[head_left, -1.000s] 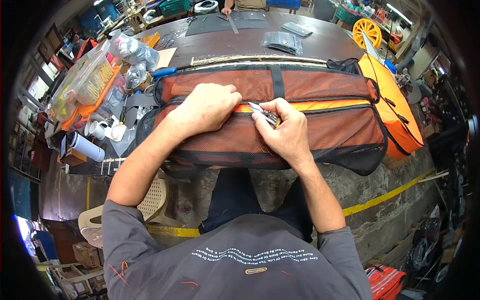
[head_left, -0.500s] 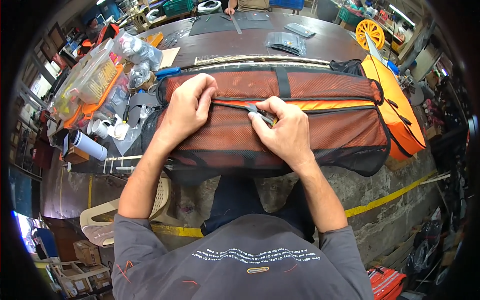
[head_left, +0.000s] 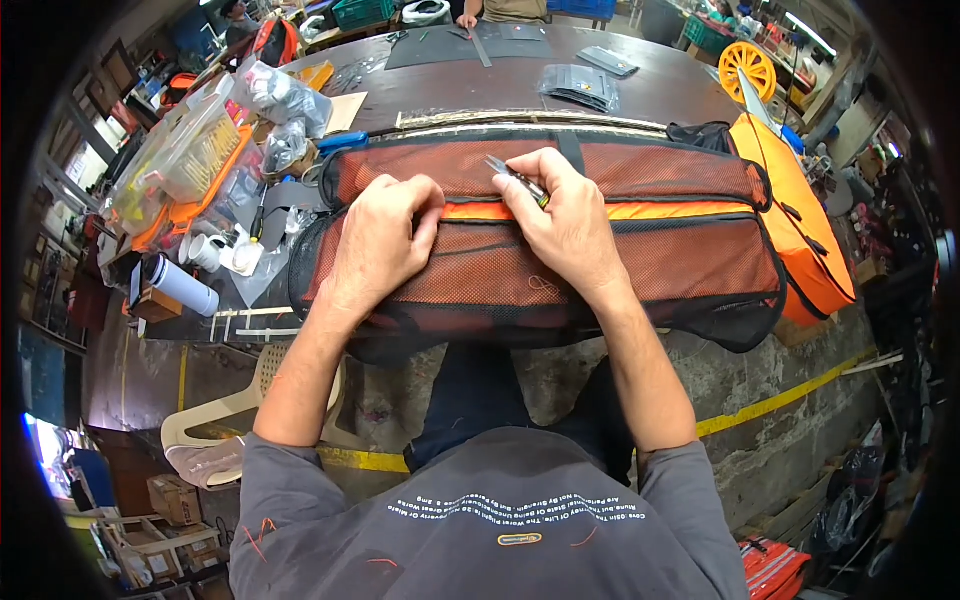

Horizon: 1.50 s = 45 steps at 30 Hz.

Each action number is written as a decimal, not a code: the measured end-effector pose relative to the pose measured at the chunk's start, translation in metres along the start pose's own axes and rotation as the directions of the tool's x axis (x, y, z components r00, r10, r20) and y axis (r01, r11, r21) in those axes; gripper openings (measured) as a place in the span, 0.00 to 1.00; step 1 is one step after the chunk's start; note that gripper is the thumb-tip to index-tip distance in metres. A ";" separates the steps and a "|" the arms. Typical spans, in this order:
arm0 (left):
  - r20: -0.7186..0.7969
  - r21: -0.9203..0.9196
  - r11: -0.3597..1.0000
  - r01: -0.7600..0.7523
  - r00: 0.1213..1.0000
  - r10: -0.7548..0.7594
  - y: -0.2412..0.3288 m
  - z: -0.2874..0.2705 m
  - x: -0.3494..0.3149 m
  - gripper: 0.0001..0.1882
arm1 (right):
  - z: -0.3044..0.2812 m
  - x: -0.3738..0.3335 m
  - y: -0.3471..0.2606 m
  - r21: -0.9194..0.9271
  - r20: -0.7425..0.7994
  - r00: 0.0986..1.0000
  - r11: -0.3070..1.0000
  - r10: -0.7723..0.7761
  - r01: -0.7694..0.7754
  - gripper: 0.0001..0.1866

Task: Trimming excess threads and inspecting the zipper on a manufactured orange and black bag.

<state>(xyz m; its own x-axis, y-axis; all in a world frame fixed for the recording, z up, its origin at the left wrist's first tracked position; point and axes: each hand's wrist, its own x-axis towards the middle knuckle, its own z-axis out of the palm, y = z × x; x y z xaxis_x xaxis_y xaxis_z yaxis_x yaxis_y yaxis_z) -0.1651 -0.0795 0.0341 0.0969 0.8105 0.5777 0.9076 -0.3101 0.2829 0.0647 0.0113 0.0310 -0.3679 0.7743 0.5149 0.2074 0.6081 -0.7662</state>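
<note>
A long black mesh bag [head_left: 460, 275] with orange material inside lies across the table in front of me. An orange strip [head_left: 660, 211] shows along the slit down its middle. My left hand [head_left: 388, 235] is closed in a pinch at the left part of this slit; what its fingertips hold is hidden. Thread snips [head_left: 523, 184] with pointed metal blades are in my right hand [head_left: 567, 215], above the strip, their tips pointing away and to the left. A loose orange thread [head_left: 543, 285] rests on the near mesh panel.
Left of the bag stand clear plastic boxes [head_left: 195, 165], a white tumbler [head_left: 180, 287] and mugs [head_left: 205, 252]. An orange bag [head_left: 797, 225] sits at the right end. Flat plastic packs [head_left: 580, 88] lie farther back. Across the table, a person's hand [head_left: 467, 20] is by a ruler [head_left: 480, 45].
My right hand has lifted the snips away from the slit, upward and slightly right. My left hand has shifted a little right and nearer. The loose thread now shows on the near mesh.
</note>
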 end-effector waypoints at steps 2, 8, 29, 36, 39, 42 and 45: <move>0.039 0.052 0.999 -0.013 0.999 0.010 0.000 0.002 -0.001 0.04 | -0.001 0.003 0.004 0.025 0.004 0.998 0.998 -0.058 0.058 0.14; 0.102 0.132 0.990 -0.044 0.994 0.031 0.001 0.004 -0.001 0.08 | 0.003 -0.002 0.010 0.177 -0.055 0.998 0.983 -0.037 0.046 0.16; -0.057 -0.146 0.984 0.098 0.993 -0.107 -0.007 0.008 0.002 0.03 | -0.006 -0.036 -0.006 -0.125 0.050 0.995 0.989 0.088 -0.082 0.12; -0.101 -0.156 0.983 0.094 0.989 -0.111 -0.002 0.005 -0.003 0.03 | 0.007 -0.016 -0.005 -0.383 0.055 0.965 0.887 -0.256 0.257 0.15; -0.105 -0.070 0.997 0.044 0.993 -0.051 0.001 0.001 -0.006 0.03 | 0.004 0.000 0.005 -0.455 0.115 0.923 0.806 -0.368 0.379 0.21; -0.097 0.045 0.999 -0.012 0.995 0.016 0.007 0.004 -0.006 0.04 | -0.002 0.022 0.016 -0.438 0.269 0.932 0.831 -0.241 0.341 0.16; -0.103 0.146 0.989 0.027 0.995 -0.012 0.013 0.012 -0.005 0.06 | 0.000 0.036 0.019 -0.429 0.307 0.943 0.866 -0.129 0.258 0.15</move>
<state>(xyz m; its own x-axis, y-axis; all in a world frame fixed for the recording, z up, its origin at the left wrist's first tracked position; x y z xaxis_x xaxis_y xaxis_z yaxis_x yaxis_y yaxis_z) -0.1486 -0.0820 0.0258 0.0434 0.7584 0.6503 0.9599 -0.2121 0.1834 0.0549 0.0513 0.0347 -0.6520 0.5981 0.4660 0.4738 0.8012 -0.3656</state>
